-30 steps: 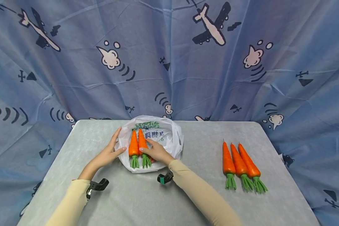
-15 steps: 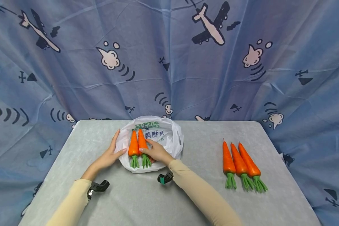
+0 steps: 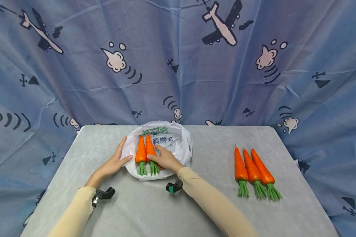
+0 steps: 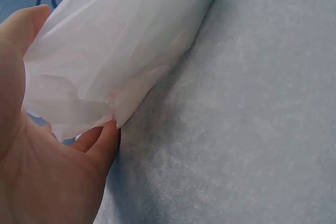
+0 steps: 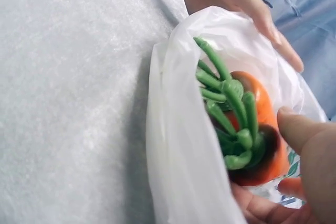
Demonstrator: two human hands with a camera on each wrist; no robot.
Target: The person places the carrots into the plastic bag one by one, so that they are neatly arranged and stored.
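Two orange carrots with green stalks lie side by side in the mouth of a white plastic bag [image 3: 182, 144]: the left carrot [image 3: 140, 151] and the right carrot [image 3: 150, 146]. My right hand [image 3: 169, 161] grips the right carrot near its stalk end, thumb on top; its other fingers are partly hidden. At the bag's left side my left hand [image 3: 112, 164] holds the rim, thumb and fingers spread around the plastic. The right wrist view shows the green stalks [image 5: 231, 98] inside the bag. In the left wrist view the bag's side [image 4: 121, 35] hides some fingertips.
Three more carrots [image 3: 252, 171] lie side by side on the right of the grey table [image 3: 207, 197], tips pointing away. A blue curtain [image 3: 178, 65] with airplane prints hangs behind the table's far edge. A black strap [image 3: 105, 194] is on each wrist.
The left hand's fingers shift slightly against the bag's left side. The right hand keeps hold of the carrot in the same place, and the three carrots on the right stay put.
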